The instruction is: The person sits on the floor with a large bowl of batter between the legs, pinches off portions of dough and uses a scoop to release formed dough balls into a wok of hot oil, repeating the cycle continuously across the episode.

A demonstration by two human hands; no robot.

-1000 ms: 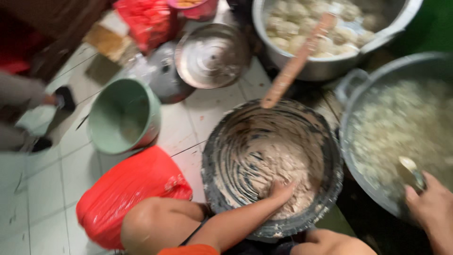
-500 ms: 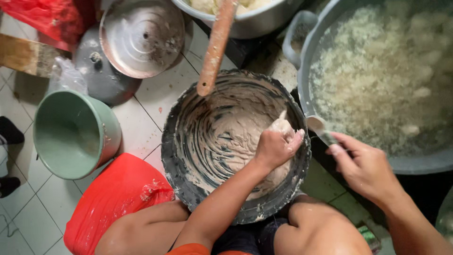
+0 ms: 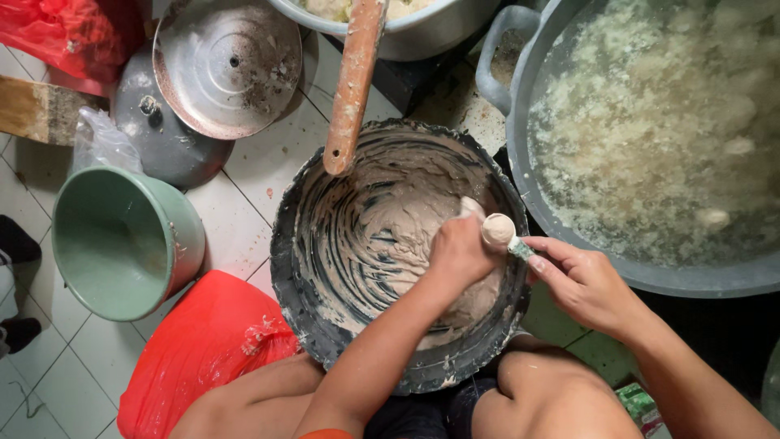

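Note:
A dark round basin smeared with pale beige paste sits on the floor between my knees. My left hand is inside it at the right side, fingers closed on a lump of the paste. Right beside it, my right hand holds a small spoon carrying a rounded ball of paste, the spoon touching my left fist. A large grey pot of cloudy water with floating pale lumps stands just right of the basin.
A wooden paddle handle leans from a metal pot at the top over the basin's far rim. A green bucket, red plastic bag, round metal lid and a dark pot lie left on white tiles.
The view has swung left and closer. My left hand has gathered paste and squeezed it, and my right hand has brought the spoon from the big pot to my left fist, scooping a ball.

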